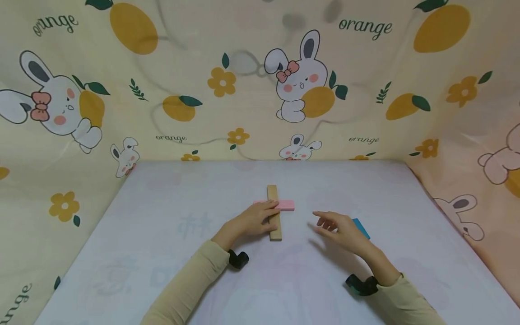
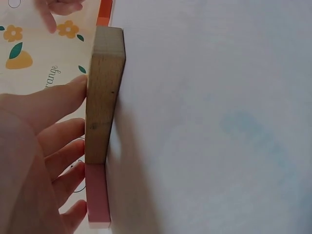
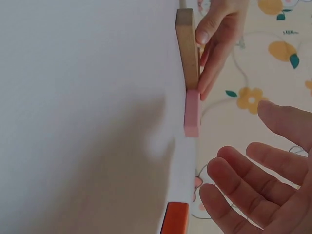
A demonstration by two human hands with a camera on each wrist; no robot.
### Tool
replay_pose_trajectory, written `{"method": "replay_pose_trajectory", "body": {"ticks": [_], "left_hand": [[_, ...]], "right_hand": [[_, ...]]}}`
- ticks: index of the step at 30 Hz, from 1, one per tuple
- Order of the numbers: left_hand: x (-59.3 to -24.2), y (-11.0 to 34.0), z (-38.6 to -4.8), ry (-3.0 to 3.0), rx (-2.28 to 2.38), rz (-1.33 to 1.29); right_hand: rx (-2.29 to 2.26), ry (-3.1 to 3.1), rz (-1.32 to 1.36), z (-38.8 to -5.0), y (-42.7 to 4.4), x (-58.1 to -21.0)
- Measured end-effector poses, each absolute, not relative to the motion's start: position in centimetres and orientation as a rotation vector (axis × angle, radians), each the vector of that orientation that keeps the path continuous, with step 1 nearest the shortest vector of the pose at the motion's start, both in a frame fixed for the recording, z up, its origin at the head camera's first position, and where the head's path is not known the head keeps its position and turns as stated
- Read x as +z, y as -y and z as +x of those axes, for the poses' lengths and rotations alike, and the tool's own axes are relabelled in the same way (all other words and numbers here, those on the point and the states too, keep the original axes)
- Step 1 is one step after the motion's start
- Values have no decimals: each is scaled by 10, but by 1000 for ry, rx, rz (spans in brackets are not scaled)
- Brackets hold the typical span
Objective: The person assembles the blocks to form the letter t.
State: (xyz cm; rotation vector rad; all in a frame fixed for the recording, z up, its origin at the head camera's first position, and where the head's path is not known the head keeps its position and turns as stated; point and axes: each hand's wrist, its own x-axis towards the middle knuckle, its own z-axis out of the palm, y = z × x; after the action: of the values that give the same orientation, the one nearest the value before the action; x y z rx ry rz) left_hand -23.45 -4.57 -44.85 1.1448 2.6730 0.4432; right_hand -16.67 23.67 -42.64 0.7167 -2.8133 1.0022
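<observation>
Step in hand, apparently: aligning the wooden strip (image 1: pixel 276 234) and pink strip (image 1: pixel 287 206), crossed on the tabletop (image 1: pixel 227 180). Left hand (image 1: pixel 253 220) touches both, grip relaxed, and obscures the crossing. Right hand (image 1: pixel 340 230) holds nothing and partly hides a blue block (image 1: pixel 361 228). Next move likely requires steady contact.

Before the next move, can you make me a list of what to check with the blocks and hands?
1. Left hand on the wooden piece: ok, its thumb touches it.
2. Right hand empty: ok, it holds nothing.
3. Wood and pink piece make a cross shape: ok.
4. Blue piece fully visible from the head camera: not ok, the right hand seems to cover part of it.
5. Wood and pink stuck firmly together: cannot tell.
</observation>
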Motion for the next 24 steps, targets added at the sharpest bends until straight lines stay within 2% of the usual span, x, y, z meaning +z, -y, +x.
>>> {"method": "replay_pose_trajectory", "body": {"ticks": [24], "left_hand": [[-445,44,-236,-2665,440,1117]], "right_hand": [[945,2916,388,-173,-267,-439]]}}
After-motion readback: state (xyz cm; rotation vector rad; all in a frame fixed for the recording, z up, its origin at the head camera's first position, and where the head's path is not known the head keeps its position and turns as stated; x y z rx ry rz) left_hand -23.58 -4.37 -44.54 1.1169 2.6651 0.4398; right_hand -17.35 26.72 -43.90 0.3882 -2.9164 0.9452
